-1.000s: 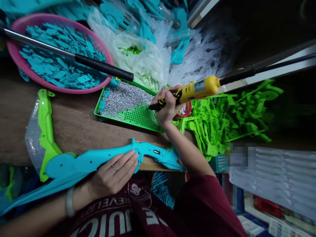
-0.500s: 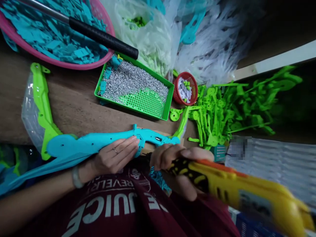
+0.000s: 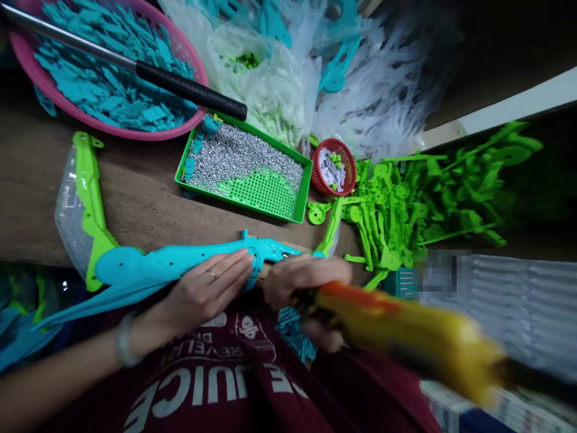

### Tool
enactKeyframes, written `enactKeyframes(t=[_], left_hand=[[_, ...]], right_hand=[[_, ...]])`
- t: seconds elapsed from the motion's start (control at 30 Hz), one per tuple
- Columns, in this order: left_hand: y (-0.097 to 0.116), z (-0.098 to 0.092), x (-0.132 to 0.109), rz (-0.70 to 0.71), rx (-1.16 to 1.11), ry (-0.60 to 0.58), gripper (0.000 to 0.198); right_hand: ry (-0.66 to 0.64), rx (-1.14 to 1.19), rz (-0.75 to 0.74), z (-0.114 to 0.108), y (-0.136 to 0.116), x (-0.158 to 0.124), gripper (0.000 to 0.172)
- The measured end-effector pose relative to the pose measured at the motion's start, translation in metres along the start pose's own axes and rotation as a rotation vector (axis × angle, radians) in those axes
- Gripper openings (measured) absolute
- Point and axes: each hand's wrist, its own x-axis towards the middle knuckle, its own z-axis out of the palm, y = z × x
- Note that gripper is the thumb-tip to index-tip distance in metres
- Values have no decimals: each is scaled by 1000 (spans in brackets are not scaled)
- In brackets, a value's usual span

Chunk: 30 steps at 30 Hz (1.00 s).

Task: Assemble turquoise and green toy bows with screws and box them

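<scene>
The right hand (image 3: 306, 282) is wrapped around a yellow power driver (image 3: 406, 337), bottom right of center, so smeared I can't read any label. Its tip's hidden near the blue plastic part (image 3: 166, 261), left of center to mid-frame; can't tell if they touch. The left hand (image 3: 211, 285) lies on that part, fingers straight and together, thumb hidden, so no clue if it's pinching. Pink basket (image 3: 130, 133) cut off upper left. Shirt (image 3: 202, 415) says JUICE, folds eating some letters; smaller line looks like REVELRY.
</scene>
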Motion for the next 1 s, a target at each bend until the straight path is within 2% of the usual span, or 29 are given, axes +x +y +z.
enactKeyframes(t=[0.03,0.1,0.17,0.23,0.3,0.37,0.4,0.47,0.57,0.63,0.73,0.8,0.87,0.93,1.0], left_hand=[[0,-11,5,-31,-16,-42,30],[-8,-34,21,-62,-52,-138,32],[-33,-51,48,-54,-39,-201,39],[-73,-56,81,-91,96,-345,46],[-118,-48,111,-128,223,-436,45],[-156,-38,132,-85,322,-481,39],[-170,-35,138,-49,382,-513,37],[-184,-34,143,19,486,-597,36],[-182,-46,145,77,585,-693,38],[-174,-56,149,73,611,-705,43],[-156,-62,150,-107,504,-629,40],[-137,-59,143,-253,267,-481,30],[-113,-55,130,-366,-91,-356,29],[-90,-50,114,-545,-491,-345,32],[-75,-48,101,-722,-797,-370,31]], right_hand=[[68,65,-5,-11,-8,13,37],[258,89,-38,-33,-15,42,35],[474,78,-131,-47,-6,72,29],[616,99,-164,-49,14,98,27],[645,151,-140,-45,33,114,28],[599,204,-140,-42,44,117,29],[570,219,-154,-42,47,114,29],[525,210,-185,-46,47,104,29],[492,166,-205,-53,46,94,30],[507,159,-211,-57,50,98,31],[562,154,-191,-59,68,116,32],[600,138,-157,-59,82,126,34],[629,130,-129,-58,92,131,38],[641,135,-117,-56,99,132,39],[635,145,-119,-55,104,130,38]])
